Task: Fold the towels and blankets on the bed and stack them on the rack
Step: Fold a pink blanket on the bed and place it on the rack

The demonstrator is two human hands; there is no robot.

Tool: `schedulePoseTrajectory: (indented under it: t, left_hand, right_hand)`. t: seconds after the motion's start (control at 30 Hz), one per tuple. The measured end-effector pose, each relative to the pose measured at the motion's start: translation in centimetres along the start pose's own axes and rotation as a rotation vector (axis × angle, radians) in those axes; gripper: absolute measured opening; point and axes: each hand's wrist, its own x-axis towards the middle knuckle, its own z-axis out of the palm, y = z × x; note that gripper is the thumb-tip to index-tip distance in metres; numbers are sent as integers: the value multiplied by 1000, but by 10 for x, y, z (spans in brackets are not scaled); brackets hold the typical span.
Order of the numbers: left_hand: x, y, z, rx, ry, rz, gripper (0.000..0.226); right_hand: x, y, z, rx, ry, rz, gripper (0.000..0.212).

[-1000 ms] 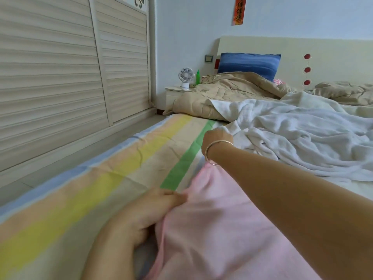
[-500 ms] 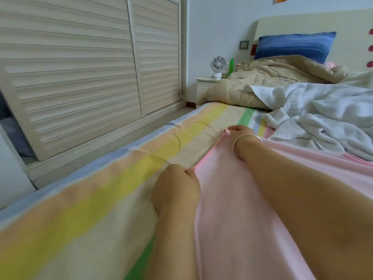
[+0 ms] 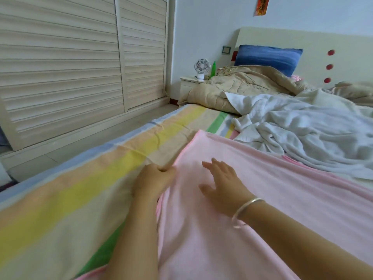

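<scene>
1. We see the bed's striped sheet [image 3: 80, 199] filling the left and lower part of the view, with bands of blue, peach, yellow, cream and green running away from us.
2. Along the left wall stand pale louvred sliding doors [image 3: 60, 67].
3. The pink blanket [image 3: 201, 249] lies spread over the sheet from the lower right. Its far corner reaches the green stripe, and its left edge runs back toward us.
4. Beyond it, a rumpled white blanket [image 3: 302, 134] lies in a heap, its near edge overlapping the pink one.
5. Further back a beige quilt [image 3: 242, 85] is bunched against the cream headboard [image 3: 323, 41], with a blue pillow [image 3: 266, 57] propped behind it.
6. Our left hand [image 3: 153, 182] sits at the pink blanket's left edge. Its fingers are curled, and thumb and fingers pinch that edge just where it meets the striped sheet.
7. Our right hand [image 3: 222, 184] is just beside the left, over the pink blanket's surface with fingers straight and spread, gripping nothing. It is blurred, so we cannot tell whether the palm touches the cloth.
8. A white nightstand [image 3: 186, 85] stands beside the quilt, carrying a small white fan [image 3: 202, 66] and a green bottle [image 3: 213, 69].
9. A silver bracelet [image 3: 245, 209] circles the right wrist.
</scene>
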Motion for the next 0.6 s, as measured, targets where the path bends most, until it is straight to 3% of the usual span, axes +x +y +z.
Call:
schedulePoseTrajectory:
  t: [0.1, 0.23, 0.4, 0.5, 0.6]
  left_hand:
    - [-23, 5, -21, -254, -175, -58, 18]
    - [-65, -10, -64, -299, -370, -166, 15]
    - [-122, -57, -126, 94, -343, -96, 41]
    - [-143, -71, -159, 185, -343, -92, 60]
    - [-161, -72, -179, 344, -340, -75, 50]
  right_hand:
    - [-87, -11, 6, -107, 75, -120, 54]
    - [-155, -36, 22, -45, 163, -146, 46]
    - [-201, -94, 25, 90, 169, -222, 50]
    - [-236, -135, 31, 153, 152, -305, 58]
    - [-264, -163, 39, 123, 200, -419, 54]
